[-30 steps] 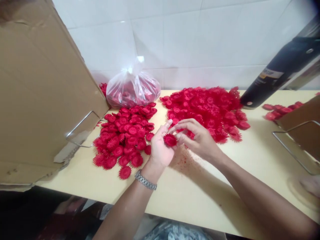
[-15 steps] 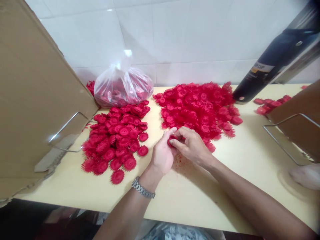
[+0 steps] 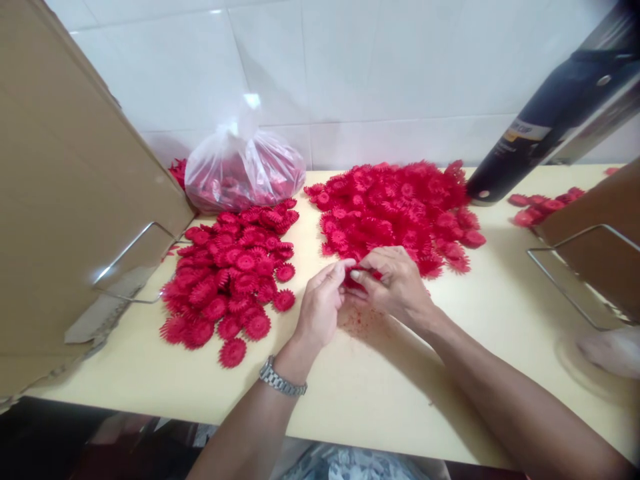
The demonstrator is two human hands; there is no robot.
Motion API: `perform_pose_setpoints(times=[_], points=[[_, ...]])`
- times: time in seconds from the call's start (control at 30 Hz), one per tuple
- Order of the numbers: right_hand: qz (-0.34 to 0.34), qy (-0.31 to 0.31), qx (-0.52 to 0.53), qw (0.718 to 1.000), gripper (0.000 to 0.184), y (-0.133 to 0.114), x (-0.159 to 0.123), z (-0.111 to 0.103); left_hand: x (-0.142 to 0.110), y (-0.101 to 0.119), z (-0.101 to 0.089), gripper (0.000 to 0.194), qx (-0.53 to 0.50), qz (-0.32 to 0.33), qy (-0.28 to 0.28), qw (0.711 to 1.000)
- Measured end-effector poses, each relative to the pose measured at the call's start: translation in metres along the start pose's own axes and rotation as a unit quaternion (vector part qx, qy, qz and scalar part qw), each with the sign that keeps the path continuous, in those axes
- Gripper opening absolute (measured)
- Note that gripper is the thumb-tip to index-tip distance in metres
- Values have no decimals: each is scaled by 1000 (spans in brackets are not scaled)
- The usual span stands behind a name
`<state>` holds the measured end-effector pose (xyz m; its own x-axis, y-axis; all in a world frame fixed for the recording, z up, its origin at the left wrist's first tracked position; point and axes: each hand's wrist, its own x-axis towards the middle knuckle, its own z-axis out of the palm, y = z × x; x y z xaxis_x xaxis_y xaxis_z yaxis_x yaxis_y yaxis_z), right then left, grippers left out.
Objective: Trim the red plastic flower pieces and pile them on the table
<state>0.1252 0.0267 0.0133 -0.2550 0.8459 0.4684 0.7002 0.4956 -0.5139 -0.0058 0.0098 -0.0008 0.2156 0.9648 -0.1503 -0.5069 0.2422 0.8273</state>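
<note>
Over the middle of the table, both of my hands pinch one small red fringed flower. My left hand [image 3: 323,297], with a metal watch [image 3: 281,377] at its wrist, is closed around the left side of the red flower [image 3: 354,280]. My right hand [image 3: 393,280] has its thumb and fingers closed on the flower's right side; they cover much of it. Just beyond my hands lies a wide pile of red fringed flowers [image 3: 390,207]. To the left is a second pile of flat, round red flowers [image 3: 235,273] with toothed edges.
Behind the left pile sits a tied clear plastic bag [image 3: 245,173] holding red pieces. A cardboard sheet [image 3: 85,200] with a wire bracket [image 3: 125,257] stands at left. A dark bottle [image 3: 530,133] and another cardboard piece [image 3: 595,213] stand right. Red crumbs dot the pale table [image 3: 350,400].
My right hand has shifted slightly right and opened a small gap from my left hand. More of the red flower shows between them. The piles have not changed.
</note>
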Motion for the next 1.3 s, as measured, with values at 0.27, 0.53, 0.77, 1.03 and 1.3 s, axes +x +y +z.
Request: perform_pose_setpoints(times=[0.27,0.53,0.77,1.03,1.3], points=[[19,-54,61,996,24,2,1,-4,2,-1,-7,19,127,66,94,985],[94,-121,386,910,41,-10,-1,3,5,-2,-11,27,48,12,68,996],[109,-105,338,929,43,0,0,8,6,1,-9,27,83,54,77,992],[29,-131,115,984,30,6,2,-1,4,12,-15,19,361,144,62,919],[0,-39,10,999,28,12,1,5,-3,2,-8,22,282,88,44,954]])
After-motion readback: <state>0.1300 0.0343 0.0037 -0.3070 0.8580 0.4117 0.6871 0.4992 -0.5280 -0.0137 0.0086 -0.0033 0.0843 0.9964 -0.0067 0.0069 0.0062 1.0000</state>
